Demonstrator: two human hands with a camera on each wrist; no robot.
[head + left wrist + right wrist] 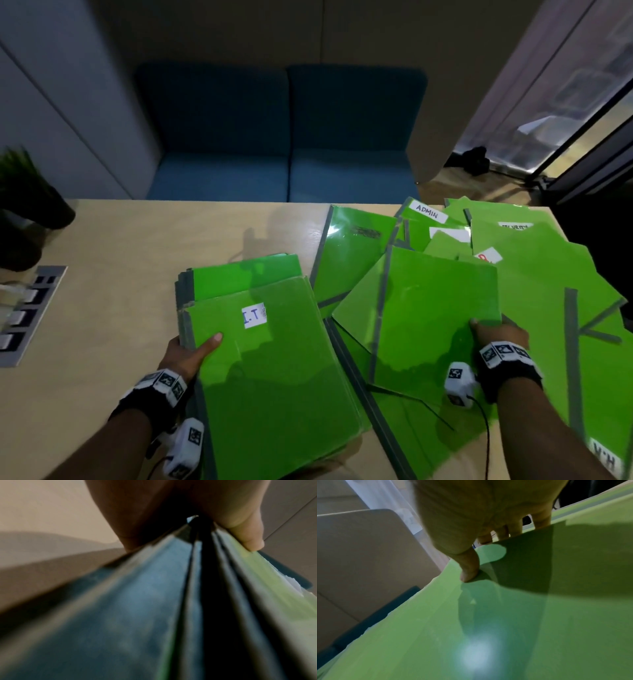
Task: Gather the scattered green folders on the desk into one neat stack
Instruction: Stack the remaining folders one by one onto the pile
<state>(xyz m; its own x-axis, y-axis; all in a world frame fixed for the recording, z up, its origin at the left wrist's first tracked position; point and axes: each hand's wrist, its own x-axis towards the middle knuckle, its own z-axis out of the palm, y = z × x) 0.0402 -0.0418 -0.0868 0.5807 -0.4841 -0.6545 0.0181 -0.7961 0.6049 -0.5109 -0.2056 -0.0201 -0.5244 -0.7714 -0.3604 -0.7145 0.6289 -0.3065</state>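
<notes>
Underneath, right hand [498,337] fingers hide beneath folder [435,308].

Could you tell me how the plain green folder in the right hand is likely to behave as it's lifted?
The folder probably flexes; the right hand pinches one corner. Its glossy surface may slip over the folders below.
</notes>
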